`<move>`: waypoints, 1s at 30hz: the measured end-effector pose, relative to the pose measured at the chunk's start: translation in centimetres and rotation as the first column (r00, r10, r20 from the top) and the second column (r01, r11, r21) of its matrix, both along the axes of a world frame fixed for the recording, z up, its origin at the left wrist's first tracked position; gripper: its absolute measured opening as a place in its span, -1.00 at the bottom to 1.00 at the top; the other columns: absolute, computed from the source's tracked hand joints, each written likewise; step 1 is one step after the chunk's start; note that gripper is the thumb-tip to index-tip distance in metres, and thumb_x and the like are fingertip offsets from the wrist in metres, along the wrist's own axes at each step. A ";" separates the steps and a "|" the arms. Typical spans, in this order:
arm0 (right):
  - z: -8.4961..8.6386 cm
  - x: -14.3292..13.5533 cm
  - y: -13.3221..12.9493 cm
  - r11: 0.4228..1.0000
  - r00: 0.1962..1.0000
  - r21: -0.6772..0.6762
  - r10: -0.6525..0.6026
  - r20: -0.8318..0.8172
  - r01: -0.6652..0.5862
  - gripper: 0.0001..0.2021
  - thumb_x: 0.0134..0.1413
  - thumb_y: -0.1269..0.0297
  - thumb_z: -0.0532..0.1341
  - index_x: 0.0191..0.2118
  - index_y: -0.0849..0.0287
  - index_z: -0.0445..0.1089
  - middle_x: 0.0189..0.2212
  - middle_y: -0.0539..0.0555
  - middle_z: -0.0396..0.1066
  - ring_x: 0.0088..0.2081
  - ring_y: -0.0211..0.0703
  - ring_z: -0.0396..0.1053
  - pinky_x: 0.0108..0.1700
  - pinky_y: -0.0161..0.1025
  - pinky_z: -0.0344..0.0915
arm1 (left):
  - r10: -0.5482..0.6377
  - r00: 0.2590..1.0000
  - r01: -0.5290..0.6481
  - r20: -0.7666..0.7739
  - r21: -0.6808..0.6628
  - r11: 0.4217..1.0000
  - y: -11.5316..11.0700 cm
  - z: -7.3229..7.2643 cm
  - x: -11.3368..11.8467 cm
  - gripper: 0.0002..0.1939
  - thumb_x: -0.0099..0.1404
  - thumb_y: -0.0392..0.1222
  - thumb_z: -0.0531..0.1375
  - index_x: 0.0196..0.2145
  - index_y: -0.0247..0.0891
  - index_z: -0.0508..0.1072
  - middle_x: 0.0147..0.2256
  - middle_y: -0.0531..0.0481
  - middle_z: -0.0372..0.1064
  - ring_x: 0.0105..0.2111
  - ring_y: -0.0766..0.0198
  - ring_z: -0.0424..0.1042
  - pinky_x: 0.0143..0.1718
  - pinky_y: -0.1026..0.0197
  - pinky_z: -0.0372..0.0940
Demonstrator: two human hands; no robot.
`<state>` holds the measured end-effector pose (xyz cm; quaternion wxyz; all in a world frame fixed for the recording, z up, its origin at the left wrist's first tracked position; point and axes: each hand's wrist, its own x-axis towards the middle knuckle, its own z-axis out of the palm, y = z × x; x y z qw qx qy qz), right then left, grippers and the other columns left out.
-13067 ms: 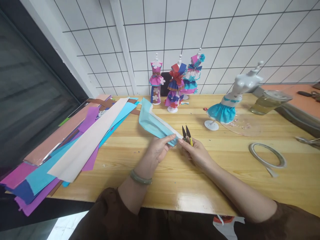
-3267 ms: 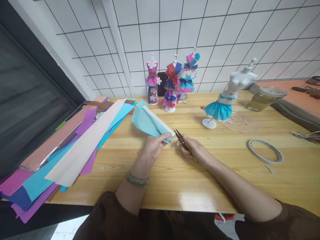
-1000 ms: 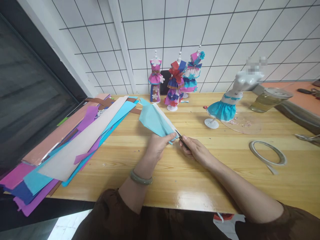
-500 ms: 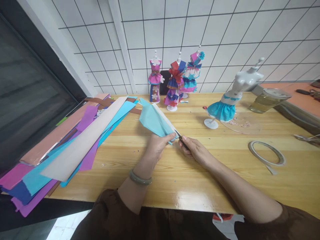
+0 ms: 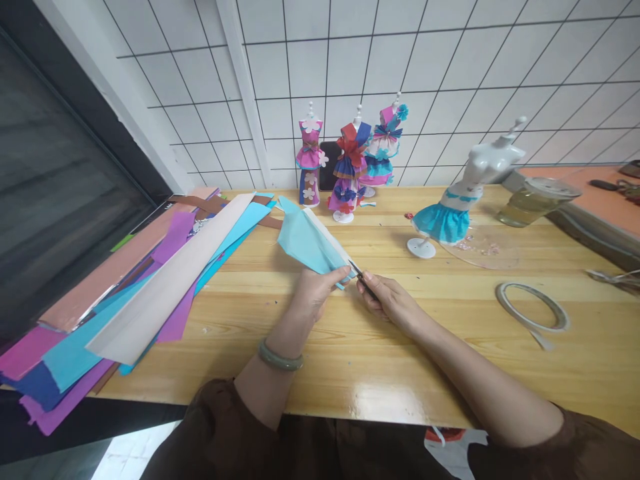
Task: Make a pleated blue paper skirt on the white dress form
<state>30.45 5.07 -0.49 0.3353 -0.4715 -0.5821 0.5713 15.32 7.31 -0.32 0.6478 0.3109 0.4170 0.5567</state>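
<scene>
My left hand point(image 5: 320, 287) pinches the near end of a light blue sheet of crepe paper point(image 5: 305, 237), with the thumb on top. Along the sheet's right side runs a white strip point(image 5: 327, 233). Wrapped round a small pair of dark-handled scissors point(image 5: 367, 285), my right hand point(image 5: 387, 297) is close beside the left thumb. The scissor blades lie at the end of the white strip; whether they are parted is too small to tell. A green bangle sits on my left wrist.
Left lies a pile of coloured paper strips point(image 5: 165, 287). Several small dressed mannequins point(image 5: 310, 160) stand at the back. To the right are a mannequin in a blue skirt point(image 5: 443, 220), a clear plate point(image 5: 505, 257), a tape roll point(image 5: 505, 300) and a container of yellowish liquid point(image 5: 530, 203).
Both hands, the paper and the scissors stay almost in place. The top pale strip on the pile has shifted slightly at its near end.
</scene>
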 end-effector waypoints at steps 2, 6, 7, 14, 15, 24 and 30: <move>-0.1 0.0 0.0 1.000 1.000 0.004 0.001 -0.005 -0.001 -0.56 0.14 -0.17 -0.03 -0.43 0.15 0.19 -0.72 -0.17 -0.06 -0.68 -0.37 -0.14 -0.66 -0.35 -0.13 | -0.001 1.000 0.001 -0.001 0.004 1.000 0.0 0.0 0.0 -0.69 -0.20 -0.27 0.41 -0.43 -0.33 0.46 -0.43 -0.01 0.45 -0.41 0.28 0.40 -0.36 0.21 0.31; -0.2 0.0 0.2 1.000 1.000 -0.004 -0.006 -0.003 0.006 -0.55 0.13 -0.18 -0.02 -0.43 0.15 0.19 -0.73 -0.17 -0.06 -0.69 -0.37 -0.15 -0.67 -0.35 -0.16 | -0.011 1.000 0.011 -0.001 0.030 0.999 0.0 -0.1 0.0 -0.72 -0.17 -0.28 0.40 -0.44 -0.33 0.45 -0.46 0.00 0.43 -0.42 0.29 0.39 -0.38 0.23 0.30; -0.2 0.0 0.2 1.000 1.000 -0.004 -0.006 -0.004 0.006 -0.55 0.12 -0.18 -0.01 -0.43 0.15 0.19 -0.73 -0.17 -0.06 -0.69 -0.38 -0.15 -0.67 -0.35 -0.16 | -0.011 1.000 0.011 0.000 0.030 0.999 0.0 -0.1 0.0 -0.73 -0.16 -0.28 0.40 -0.45 -0.33 0.45 -0.46 0.00 0.43 -0.42 0.29 0.39 -0.38 0.23 0.30; -0.1 0.0 0.2 1.000 1.000 -0.006 -0.015 -0.001 0.015 -0.55 0.12 -0.18 0.00 -0.44 0.15 0.18 -0.74 -0.17 -0.05 -0.69 -0.39 -0.16 -0.66 -0.35 -0.18 | -0.023 0.999 0.022 0.028 0.004 1.000 -0.2 0.0 0.0 -0.69 -0.21 -0.26 0.42 -0.45 -0.34 0.47 -0.45 -0.02 0.46 -0.42 0.28 0.41 -0.35 0.20 0.29; 0.0 0.0 0.2 1.000 1.000 -0.001 -0.015 0.005 0.015 -0.55 0.12 -0.18 0.00 -0.44 0.15 0.18 -0.74 -0.17 -0.05 -0.69 -0.39 -0.15 -0.66 -0.35 -0.18 | -0.026 0.999 0.026 0.031 0.006 1.000 -0.2 0.0 0.0 -0.68 -0.21 -0.25 0.43 -0.44 -0.34 0.47 -0.44 -0.03 0.46 -0.41 0.28 0.41 -0.35 0.20 0.29; 0.5 -0.1 -0.1 1.000 1.000 0.016 -0.018 0.003 0.017 -0.55 0.14 -0.16 -0.01 -0.44 0.16 0.20 -0.74 -0.17 -0.04 -0.68 -0.38 -0.14 -0.64 -0.34 -0.16 | -0.048 0.994 0.045 0.098 0.039 0.998 -0.2 0.4 0.1 -0.72 -0.09 -0.16 0.38 -0.41 -0.32 0.44 -0.44 -0.01 0.44 -0.43 0.26 0.41 -0.41 0.20 0.27; 0.7 -0.2 -0.3 1.000 1.000 0.027 -0.005 -0.018 0.006 -0.58 0.18 -0.11 -0.03 -0.42 0.16 0.20 -0.74 -0.17 -0.04 -0.68 -0.37 -0.12 -0.63 -0.34 -0.14 | -0.043 0.996 0.039 0.074 0.044 0.998 -0.3 0.4 0.3 -0.74 -0.06 -0.17 0.36 -0.41 -0.33 0.45 -0.43 -0.02 0.43 -0.43 0.29 0.39 -0.41 0.23 0.27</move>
